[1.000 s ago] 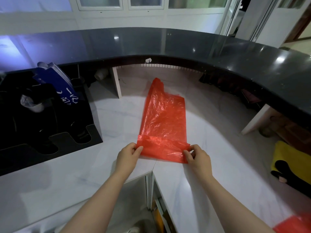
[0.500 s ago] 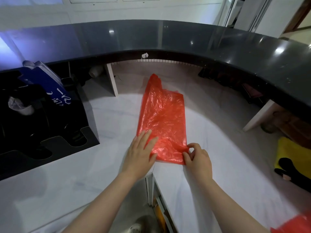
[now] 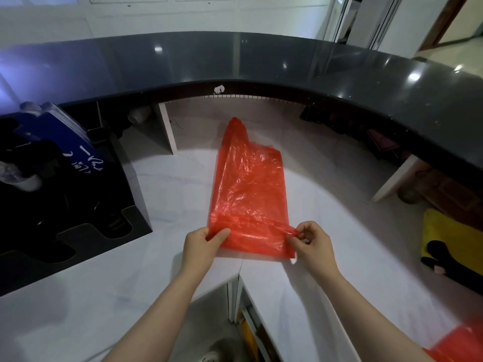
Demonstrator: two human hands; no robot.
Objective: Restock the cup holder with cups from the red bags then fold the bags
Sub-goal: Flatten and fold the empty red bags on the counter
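Note:
A thin red plastic bag [image 3: 248, 189] lies flat and lengthwise on the white counter [image 3: 326, 205], its near end folded over into a narrow band. My left hand [image 3: 202, 242] pinches the near left corner of that fold. My right hand [image 3: 312, 242] pinches the near right corner between thumb and fingertips. The black cup holder [image 3: 86, 231] stands at the left, with clear cups [image 3: 19, 177] showing in its dark top. Another red bag [image 3: 460, 343] shows at the bottom right corner.
A dark curved upper counter [image 3: 261, 58] overhangs the back. A blue stack of sleeves [image 3: 65, 142] leans by the cup holder. White shelf dividers [image 3: 167, 131] stand under the ledge. A yellow and black item [image 3: 452, 239] lies at the right. The counter's seam and gap sit below my hands.
My left hand, flat on the bag half a second ago, now pinches the near left corner. The near end shows a new fold, and both hands hold its corners.

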